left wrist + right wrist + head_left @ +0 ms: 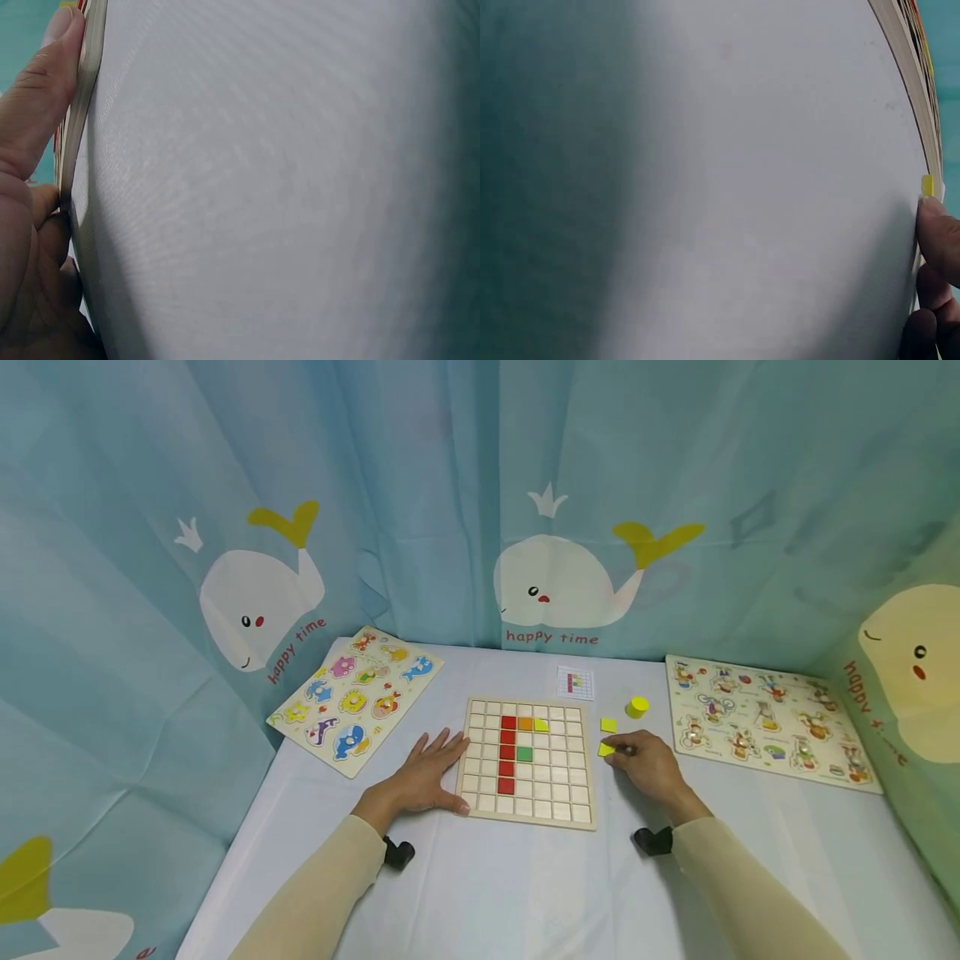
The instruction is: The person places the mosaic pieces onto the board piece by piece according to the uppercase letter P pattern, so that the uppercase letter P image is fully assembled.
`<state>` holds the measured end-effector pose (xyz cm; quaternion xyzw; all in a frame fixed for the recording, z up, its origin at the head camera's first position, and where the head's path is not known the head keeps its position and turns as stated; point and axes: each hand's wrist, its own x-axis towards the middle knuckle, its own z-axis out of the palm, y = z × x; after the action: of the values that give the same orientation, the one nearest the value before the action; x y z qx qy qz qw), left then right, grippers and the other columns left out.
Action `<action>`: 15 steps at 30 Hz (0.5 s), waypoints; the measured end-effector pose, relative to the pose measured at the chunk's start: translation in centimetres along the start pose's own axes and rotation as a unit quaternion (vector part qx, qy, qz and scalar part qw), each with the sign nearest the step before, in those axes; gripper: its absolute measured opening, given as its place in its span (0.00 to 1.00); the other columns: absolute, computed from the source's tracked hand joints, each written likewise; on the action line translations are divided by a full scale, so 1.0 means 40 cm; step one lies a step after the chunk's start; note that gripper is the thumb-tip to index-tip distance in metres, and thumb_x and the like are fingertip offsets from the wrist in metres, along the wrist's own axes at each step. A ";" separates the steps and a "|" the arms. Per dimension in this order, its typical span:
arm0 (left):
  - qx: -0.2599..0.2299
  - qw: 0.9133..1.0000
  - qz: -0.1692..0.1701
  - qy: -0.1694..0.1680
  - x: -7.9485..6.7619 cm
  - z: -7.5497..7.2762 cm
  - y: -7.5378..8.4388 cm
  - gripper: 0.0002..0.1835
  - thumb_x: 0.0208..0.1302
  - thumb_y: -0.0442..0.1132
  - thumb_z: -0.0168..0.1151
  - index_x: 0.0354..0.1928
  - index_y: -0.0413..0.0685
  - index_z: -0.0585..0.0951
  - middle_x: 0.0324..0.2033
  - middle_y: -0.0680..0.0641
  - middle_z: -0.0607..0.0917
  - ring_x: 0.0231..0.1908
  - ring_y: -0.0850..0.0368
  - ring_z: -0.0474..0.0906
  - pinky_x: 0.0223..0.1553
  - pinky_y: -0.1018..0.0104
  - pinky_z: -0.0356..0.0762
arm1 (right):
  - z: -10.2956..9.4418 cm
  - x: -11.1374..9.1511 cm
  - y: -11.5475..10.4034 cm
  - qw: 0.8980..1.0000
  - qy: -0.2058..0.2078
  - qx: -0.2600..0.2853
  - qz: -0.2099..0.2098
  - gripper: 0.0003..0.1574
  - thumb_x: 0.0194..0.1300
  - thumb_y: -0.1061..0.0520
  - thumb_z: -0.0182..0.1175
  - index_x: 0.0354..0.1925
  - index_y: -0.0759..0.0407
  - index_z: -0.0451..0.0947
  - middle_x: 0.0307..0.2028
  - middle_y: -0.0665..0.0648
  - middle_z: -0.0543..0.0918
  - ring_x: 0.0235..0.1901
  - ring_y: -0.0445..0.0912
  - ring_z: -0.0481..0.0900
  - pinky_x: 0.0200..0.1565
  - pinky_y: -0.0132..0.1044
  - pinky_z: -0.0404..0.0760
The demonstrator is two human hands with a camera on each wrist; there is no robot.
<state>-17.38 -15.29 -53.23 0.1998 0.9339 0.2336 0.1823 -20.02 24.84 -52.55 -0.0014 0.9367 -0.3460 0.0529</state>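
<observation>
A wooden grid board lies mid-table, a column of red square tiles in it. To the right of the column sit an orange tile, a yellow tile with a cut-off corner and a green tile. My left hand has its fingers spread, with thumb and fingertips at the board's left edge. Right of the board, my right hand pinches a yellow tile between thumb and fingers; its edge shows past the thumb. Another yellow tile lies just beyond.
A yellow cylinder stands beyond the right hand. Behind the board lies a small pattern card. A sea-animal puzzle board lies at the left and another picture puzzle board at the right. A whale-print curtain hangs behind the table.
</observation>
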 end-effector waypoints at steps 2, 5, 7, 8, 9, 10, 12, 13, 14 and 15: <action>0.003 1.000 -0.003 0.000 0.000 0.001 -0.001 0.67 0.51 0.67 0.79 0.86 0.55 0.52 0.85 0.54 0.49 0.85 0.54 0.34 0.85 0.52 0.26 | 0.003 0.000 -0.001 1.000 0.007 0.003 -0.005 0.18 0.67 0.64 0.69 0.55 0.66 0.87 0.54 0.69 0.83 0.49 0.59 0.79 0.50 0.49 0.79; 0.002 1.000 -0.005 -0.001 -0.001 0.001 -0.001 0.67 0.50 0.67 0.80 0.86 0.55 0.53 0.85 0.54 0.49 0.85 0.55 0.34 0.85 0.53 0.26 | 0.004 -0.001 -0.002 1.000 0.013 0.003 -0.008 0.17 0.67 0.64 0.69 0.53 0.66 0.87 0.53 0.69 0.83 0.49 0.59 0.79 0.49 0.47 0.78; -0.002 1.000 -0.005 -0.001 -0.001 0.000 0.000 0.66 0.50 0.66 0.80 0.86 0.55 0.53 0.85 0.54 0.49 0.85 0.55 0.33 0.85 0.53 0.25 | 0.005 -0.003 -0.002 1.000 0.012 0.003 -0.008 0.17 0.67 0.63 0.69 0.54 0.66 0.87 0.53 0.69 0.83 0.49 0.59 0.79 0.49 0.47 0.78; -0.003 1.000 -0.005 -0.001 -0.001 0.000 0.001 0.66 0.50 0.66 0.80 0.86 0.55 0.53 0.85 0.54 0.49 0.85 0.55 0.33 0.85 0.53 0.25 | 0.006 -0.003 -0.001 1.000 0.011 0.002 -0.008 0.18 0.67 0.63 0.69 0.55 0.66 0.87 0.53 0.69 0.83 0.49 0.59 0.78 0.49 0.47 0.78; -0.005 1.000 -0.005 -0.001 -0.001 0.000 0.001 0.66 0.50 0.66 0.80 0.86 0.55 0.53 0.85 0.54 0.49 0.85 0.55 0.33 0.85 0.53 0.25 | 0.006 -0.003 0.000 1.000 0.010 0.000 -0.008 0.19 0.67 0.63 0.69 0.56 0.65 0.86 0.53 0.68 0.83 0.48 0.58 0.78 0.49 0.47 0.78; -0.005 1.000 -0.005 -0.001 0.000 0.000 0.001 0.66 0.50 0.66 0.80 0.86 0.56 0.53 0.85 0.54 0.49 0.85 0.55 0.33 0.85 0.53 0.25 | 0.006 -0.003 0.000 1.000 0.008 -0.002 -0.009 0.20 0.67 0.63 0.69 0.57 0.65 0.86 0.53 0.68 0.82 0.48 0.58 0.78 0.48 0.47 0.77; -0.004 1.000 -0.005 -0.001 0.001 0.001 0.001 0.67 0.50 0.67 0.80 0.86 0.56 0.53 0.85 0.55 0.49 0.85 0.55 0.33 0.85 0.53 0.25 | 0.006 -0.002 0.000 1.000 0.003 -0.005 -0.009 0.21 0.67 0.62 0.69 0.58 0.64 0.86 0.53 0.68 0.82 0.48 0.57 0.77 0.48 0.46 0.77; -0.005 1.000 -0.004 -0.001 0.001 0.001 0.001 0.67 0.50 0.66 0.80 0.86 0.56 0.53 0.85 0.55 0.49 0.85 0.55 0.33 0.85 0.53 0.25 | 0.006 -0.001 -0.001 1.000 0.002 -0.007 -0.009 0.21 0.67 0.62 0.69 0.59 0.63 0.86 0.53 0.67 0.82 0.48 0.57 0.77 0.48 0.46 0.76; -0.005 1.000 -0.004 -0.001 0.001 0.001 0.000 0.67 0.50 0.66 0.80 0.86 0.56 0.53 0.85 0.55 0.49 0.85 0.55 0.33 0.85 0.53 0.25 | 0.006 -0.002 -0.002 1.000 0.001 -0.008 -0.009 0.21 0.67 0.62 0.70 0.58 0.63 0.86 0.53 0.67 0.82 0.48 0.57 0.76 0.47 0.45 0.76; -0.005 1.000 -0.004 -0.001 0.001 0.002 0.000 0.67 0.50 0.66 0.80 0.86 0.56 0.53 0.85 0.55 0.49 0.85 0.55 0.33 0.85 0.53 0.25 | 0.006 -0.002 -0.004 1.000 0.000 -0.009 -0.011 0.20 0.67 0.62 0.70 0.57 0.63 0.86 0.53 0.68 0.82 0.47 0.57 0.76 0.47 0.45 0.76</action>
<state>-17.39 -15.25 -53.31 0.1955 0.9333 0.2377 0.1851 -19.91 24.59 -52.62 -0.0116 0.9398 -0.3381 0.0488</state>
